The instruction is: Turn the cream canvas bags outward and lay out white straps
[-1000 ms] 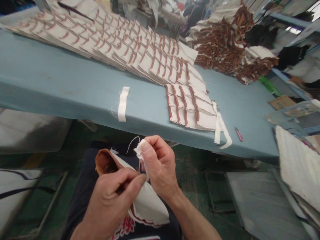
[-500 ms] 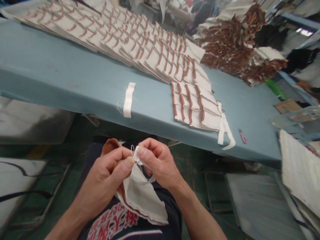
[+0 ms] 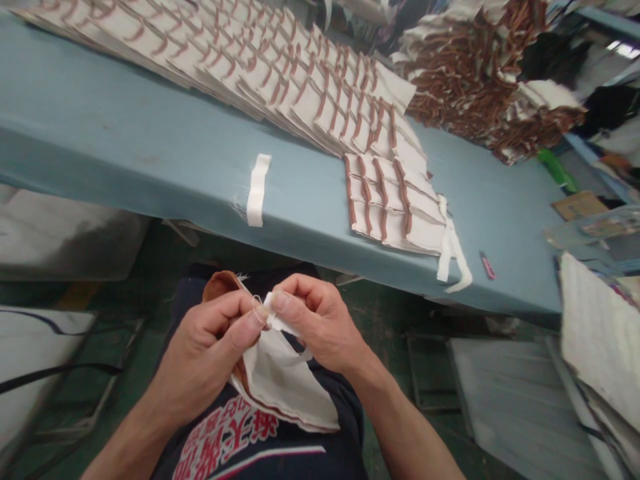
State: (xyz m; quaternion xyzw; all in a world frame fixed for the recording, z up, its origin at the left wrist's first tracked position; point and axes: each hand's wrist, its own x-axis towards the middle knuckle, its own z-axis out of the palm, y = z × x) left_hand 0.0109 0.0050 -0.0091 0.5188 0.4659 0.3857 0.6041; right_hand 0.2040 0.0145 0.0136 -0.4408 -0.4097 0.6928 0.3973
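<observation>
Over my lap, my left hand (image 3: 215,347) pinches the edge of a cream and brown fabric piece (image 3: 290,387), which hangs below my fingers. My right hand (image 3: 315,320) is closed on a white fabric strip (image 3: 287,327), its thumb pressed on the strip close to my left fingertips. A loose thread (image 3: 257,299) curls up by the left fingertips. The strip's tail loops down under my right hand across the cream cloth. Where strip and fabric meet is largely covered by my fingers.
On the blue table (image 3: 165,160) lie overlapping rows of cream pieces with brown edges (image 3: 280,73), a short white strip (image 3: 257,190), more white strips (image 3: 453,257) and a small pink tool (image 3: 487,265). A tall fabric pile (image 3: 480,80) stands behind. Stools (image 3: 520,393) flank me.
My hands have drawn slightly closer together at the fingertips. The thread loop that stood up between them is now lower and smaller. The view has shifted a little.
</observation>
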